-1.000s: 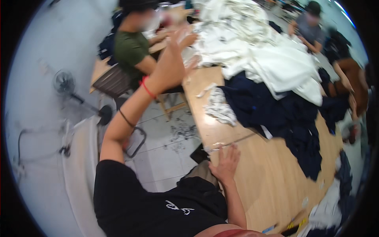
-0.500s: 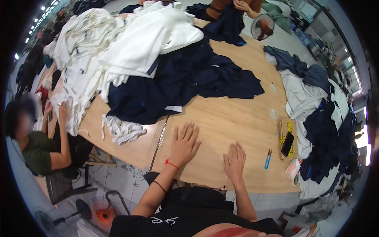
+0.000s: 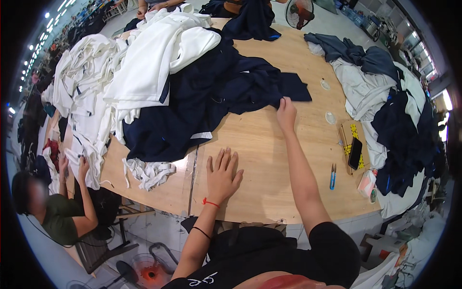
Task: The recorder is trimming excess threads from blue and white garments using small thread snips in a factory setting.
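Two bare hands work over a pale wooden desk [image 3: 260, 159], clock directions taken from the middle of the view. At 2 o'clock the right hand [image 3: 287, 115] pinches the near edge of a navy cloth [image 3: 255, 86], its grip closed on the fabric. That cloth sprawls from 10 o'clock round to 2 — partly under a heap of white garments [image 3: 139, 72] at 10 to 11 o'clock. Near 6 o'clock the left hand [image 3: 224, 176] lies palm down, fingers slightly apart, grip holding nothing. White fabric scraps [image 3: 150, 174] lie at 8 o'clock; blue-handled snips [image 3: 333, 177] and a black phone [image 3: 355, 153] sit between 3 and 4.
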A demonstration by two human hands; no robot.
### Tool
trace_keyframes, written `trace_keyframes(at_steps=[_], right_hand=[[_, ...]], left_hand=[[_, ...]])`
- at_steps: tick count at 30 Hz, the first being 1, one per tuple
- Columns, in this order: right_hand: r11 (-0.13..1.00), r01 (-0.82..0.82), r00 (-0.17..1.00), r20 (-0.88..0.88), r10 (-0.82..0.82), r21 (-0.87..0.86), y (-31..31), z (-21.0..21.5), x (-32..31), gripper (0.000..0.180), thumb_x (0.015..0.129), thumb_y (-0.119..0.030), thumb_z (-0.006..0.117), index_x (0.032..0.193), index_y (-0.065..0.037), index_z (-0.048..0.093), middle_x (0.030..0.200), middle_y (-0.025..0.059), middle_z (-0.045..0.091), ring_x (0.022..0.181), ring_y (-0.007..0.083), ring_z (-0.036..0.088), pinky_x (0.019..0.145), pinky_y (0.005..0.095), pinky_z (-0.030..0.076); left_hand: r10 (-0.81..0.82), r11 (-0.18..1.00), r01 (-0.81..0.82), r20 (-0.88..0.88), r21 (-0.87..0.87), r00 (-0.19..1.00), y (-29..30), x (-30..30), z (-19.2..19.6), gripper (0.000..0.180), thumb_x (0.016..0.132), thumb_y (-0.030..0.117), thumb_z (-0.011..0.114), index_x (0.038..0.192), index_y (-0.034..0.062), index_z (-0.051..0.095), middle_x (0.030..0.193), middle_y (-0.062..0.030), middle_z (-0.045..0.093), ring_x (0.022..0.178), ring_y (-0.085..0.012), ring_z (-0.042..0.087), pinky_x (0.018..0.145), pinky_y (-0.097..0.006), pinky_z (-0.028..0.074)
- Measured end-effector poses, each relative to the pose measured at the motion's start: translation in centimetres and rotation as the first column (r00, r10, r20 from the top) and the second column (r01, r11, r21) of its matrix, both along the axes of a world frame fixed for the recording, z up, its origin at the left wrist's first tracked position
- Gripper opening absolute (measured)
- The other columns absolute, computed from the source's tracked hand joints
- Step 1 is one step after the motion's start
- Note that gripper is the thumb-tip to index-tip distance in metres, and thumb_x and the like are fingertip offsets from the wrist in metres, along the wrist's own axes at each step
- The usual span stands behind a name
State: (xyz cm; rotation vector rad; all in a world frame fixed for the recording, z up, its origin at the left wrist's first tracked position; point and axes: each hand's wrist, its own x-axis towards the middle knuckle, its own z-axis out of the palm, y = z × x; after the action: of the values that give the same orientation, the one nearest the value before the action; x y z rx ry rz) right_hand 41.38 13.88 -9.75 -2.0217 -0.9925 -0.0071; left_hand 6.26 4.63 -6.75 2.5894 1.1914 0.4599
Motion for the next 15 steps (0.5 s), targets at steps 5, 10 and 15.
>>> trace_keyframes(at_steps=[5,10,15], right_hand=[[0.951,-0.284,0.958,-0.002,0.286,-0.121,-14.6,-3.5,-11.9,0.016,0.103,-0.010,0.057,0.104,0.001,0.068,0.103,0.0229,0.072,0.102,0.0421,0.065,0.090,0.0524,0.048],[0.891,-0.434,0.861,0.230,0.454,-0.135,-21.4,-0.8,-17.5,0.018,0.102,-0.012,0.061,0.087,-0.002,0.062,0.080,0.0192,0.058,0.084,0.0393,0.055,0.085,0.0480,0.039],[0.894,-0.402,0.902,0.082,0.424,-0.195,-19.9,-0.4,-16.7,0.023,0.103,-0.014,0.066,0.085,-0.002,0.058,0.073,0.0135,0.058,0.069,0.0319,0.055,0.082,0.0429,0.041]], left_hand=[[0.040,0.998,-0.038,0.044,-0.041,0.998,0.1,-0.8,-0.1,0.078,0.100,0.046,0.062,0.165,0.0093,0.038,0.166,-0.0107,0.045,0.157,-0.0248,0.036,0.129,-0.056,0.016],[0.040,0.999,-0.039,0.049,-0.018,0.998,0.3,-1.4,-0.3,0.074,0.102,0.046,0.062,0.166,0.0161,0.039,0.164,-0.0123,0.048,0.157,-0.0257,0.037,0.128,-0.057,0.017],[-0.021,0.995,0.010,0.103,0.102,0.995,0.1,-1.5,-0.5,0.052,0.102,0.042,0.064,0.151,0.0257,0.060,0.162,-0.0109,0.050,0.154,-0.0279,0.040,0.127,-0.058,0.022]])
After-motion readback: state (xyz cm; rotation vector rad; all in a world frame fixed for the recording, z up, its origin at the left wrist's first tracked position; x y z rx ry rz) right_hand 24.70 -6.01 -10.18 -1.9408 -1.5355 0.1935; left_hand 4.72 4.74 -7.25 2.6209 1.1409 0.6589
